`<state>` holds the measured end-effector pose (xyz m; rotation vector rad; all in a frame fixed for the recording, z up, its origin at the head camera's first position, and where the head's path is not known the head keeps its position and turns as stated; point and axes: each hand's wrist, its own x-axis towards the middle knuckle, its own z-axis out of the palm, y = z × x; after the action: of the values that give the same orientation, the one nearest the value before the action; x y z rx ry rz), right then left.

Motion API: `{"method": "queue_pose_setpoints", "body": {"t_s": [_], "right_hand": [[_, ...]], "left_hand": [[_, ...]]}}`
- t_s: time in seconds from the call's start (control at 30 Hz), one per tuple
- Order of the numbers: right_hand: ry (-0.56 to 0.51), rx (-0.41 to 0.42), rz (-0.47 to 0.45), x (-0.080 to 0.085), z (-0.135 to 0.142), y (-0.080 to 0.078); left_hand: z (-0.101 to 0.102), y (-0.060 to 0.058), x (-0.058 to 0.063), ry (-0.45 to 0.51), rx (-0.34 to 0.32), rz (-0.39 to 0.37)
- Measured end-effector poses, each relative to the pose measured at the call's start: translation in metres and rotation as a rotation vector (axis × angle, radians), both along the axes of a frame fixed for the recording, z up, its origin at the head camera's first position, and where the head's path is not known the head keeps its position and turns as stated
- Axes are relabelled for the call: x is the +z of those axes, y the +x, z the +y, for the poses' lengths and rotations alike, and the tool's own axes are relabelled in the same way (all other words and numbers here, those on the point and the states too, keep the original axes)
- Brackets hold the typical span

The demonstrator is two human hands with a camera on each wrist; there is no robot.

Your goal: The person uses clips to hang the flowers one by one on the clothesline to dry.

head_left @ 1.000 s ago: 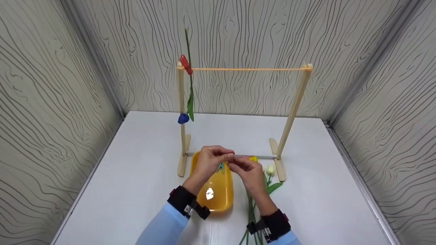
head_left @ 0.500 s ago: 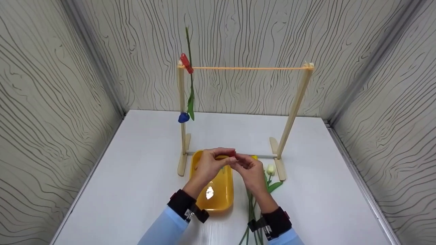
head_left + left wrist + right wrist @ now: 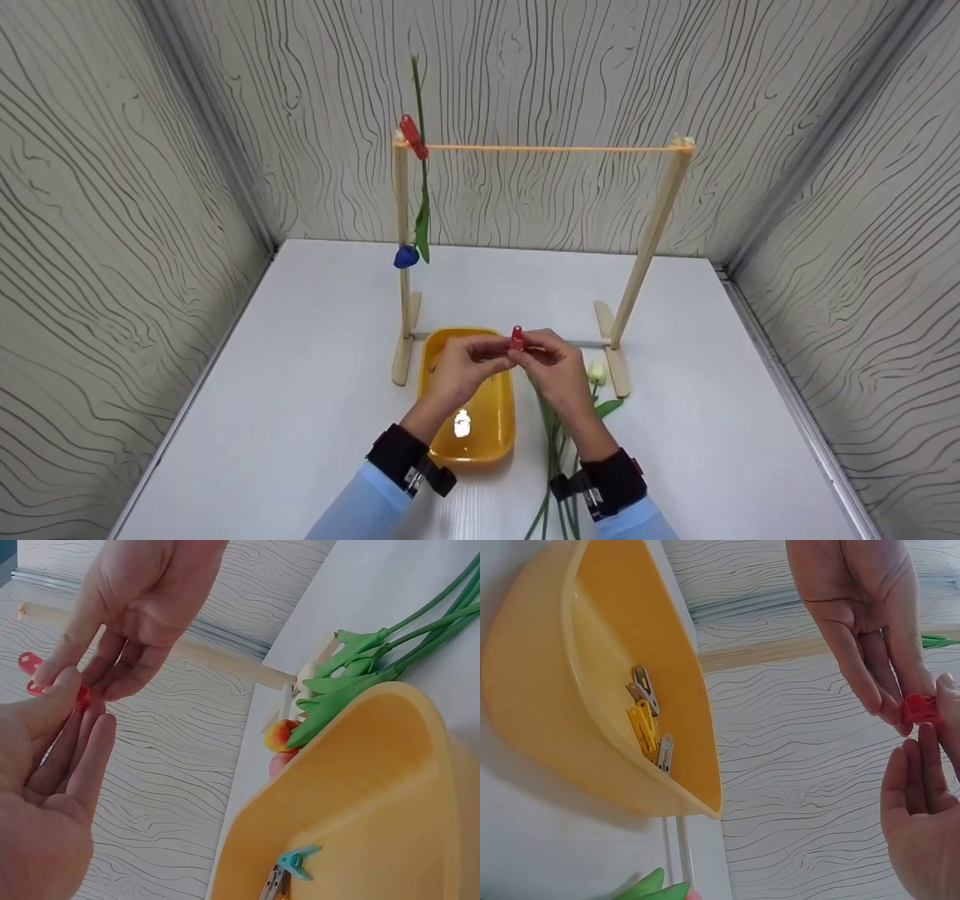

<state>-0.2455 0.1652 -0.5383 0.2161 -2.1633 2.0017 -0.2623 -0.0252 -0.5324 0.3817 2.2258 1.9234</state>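
A red clothespin (image 3: 517,338) is up between my two hands, above the far right part of the yellow tub (image 3: 476,442). The fingertips of my left hand (image 3: 459,373) pinch it from the left. My right hand (image 3: 559,377) pinches it from the right, thumb and finger on it. In the left wrist view the red clothespin (image 3: 30,664) pokes out past the fingertips, partly covered by them. Inside the tub lie a teal clothespin (image 3: 294,862) and, in the right wrist view, yellow (image 3: 643,727) and grey clothespins (image 3: 665,752).
Behind the hands stands a wooden frame (image 3: 651,247) with an orange string (image 3: 547,148) across its top. A blue tulip (image 3: 406,256) hangs head down from it, clipped by another red clothespin (image 3: 413,136). Several tulips, one white (image 3: 596,373), lie right of the tub.
Both hands have turned the red clothespin so that it now points up and shows more plainly between the fingertips. The right hand has shifted slightly; the hanging tulip stays on the string.
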Motion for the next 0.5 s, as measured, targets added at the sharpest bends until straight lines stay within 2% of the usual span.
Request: {"method": "queue_pose_setpoints", "body": {"t_s": [0.13, 0.33, 0.5], "right_hand": [[0.03, 0.026, -0.042, 0.007, 0.001, 0.002], [0.048, 0.097, -0.09, 0.025, 0.007, 0.0], [0.161, 0.135, -0.14, 0.039, 0.012, -0.003]], "left_hand": [[0.002, 0.001, -0.002, -0.009, 0.029, -0.007], [0.003, 0.001, -0.005, 0.013, 0.002, 0.03], [0.003, 0.001, -0.005, 0.015, 0.021, 0.035]]}}
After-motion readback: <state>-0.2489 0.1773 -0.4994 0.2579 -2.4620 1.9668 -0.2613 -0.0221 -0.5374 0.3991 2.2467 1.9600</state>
